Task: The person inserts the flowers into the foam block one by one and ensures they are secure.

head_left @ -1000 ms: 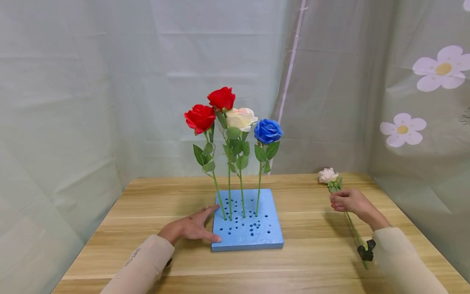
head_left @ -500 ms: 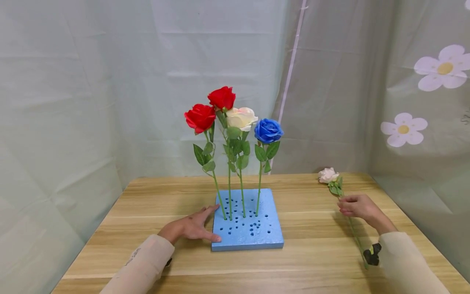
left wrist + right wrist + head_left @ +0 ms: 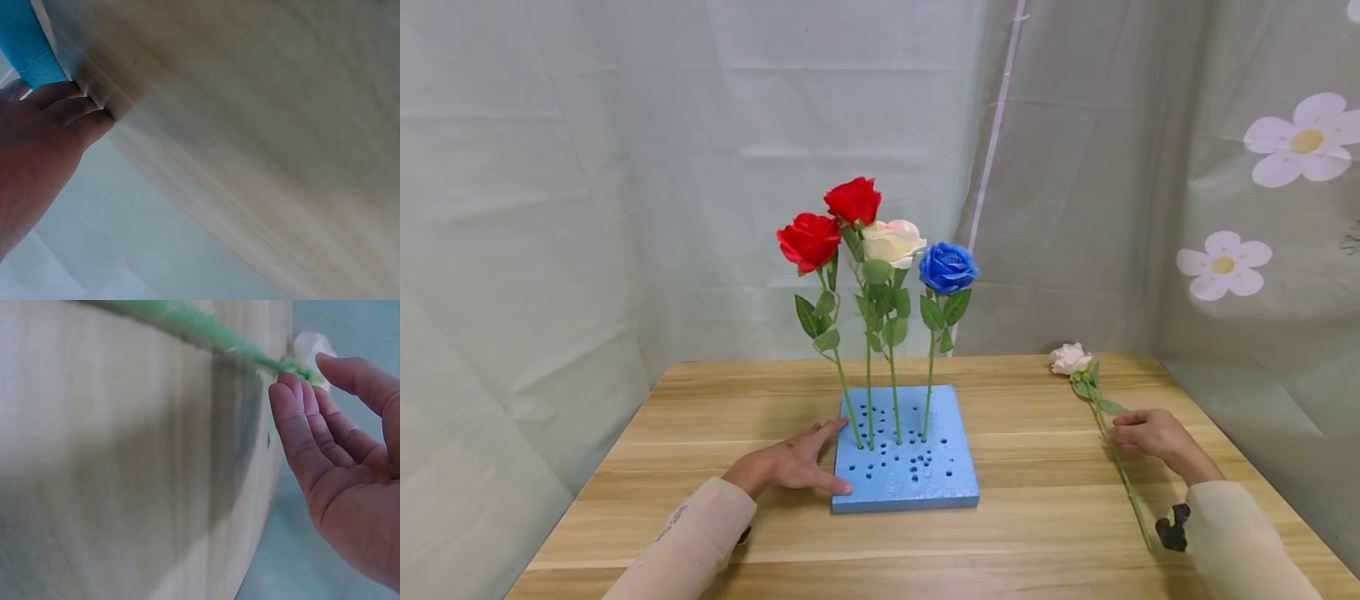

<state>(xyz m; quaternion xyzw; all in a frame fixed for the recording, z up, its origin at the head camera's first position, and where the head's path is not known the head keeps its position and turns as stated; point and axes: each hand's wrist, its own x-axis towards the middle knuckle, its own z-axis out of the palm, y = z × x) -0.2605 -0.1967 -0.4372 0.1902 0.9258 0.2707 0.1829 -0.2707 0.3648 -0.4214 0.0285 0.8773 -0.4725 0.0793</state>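
Observation:
My left hand (image 3: 793, 460) rests against the left side of a blue board (image 3: 966, 492) dotted with holes, thumb and forefinger spread along its edge. In the left wrist view the board (image 3: 31, 47) shows beyond the fingertips. On the table's right side lies a pale pink artificial rose (image 3: 1070, 358), its green stem (image 3: 1131, 492) slanting toward the near side. Just right of that stem is my right hand (image 3: 1157, 437). The right wrist view shows this hand (image 3: 344, 444) with thumb and fingers apart and nothing between them, the stem (image 3: 206, 331) passing beyond the fingertips.
Two red roses (image 3: 808, 242), a cream rose (image 3: 893, 242) and a blue rose (image 3: 948, 267) stand in the board on tall thin stems. Grey curtains (image 3: 820, 108) enclose the wooden table (image 3: 730, 400) at the back and sides.
My right hand has moved to the right and nearer along the pink rose's stem, uncovering a leaf and more stem. The rose has hardly shifted. My left hand and the board stay put.

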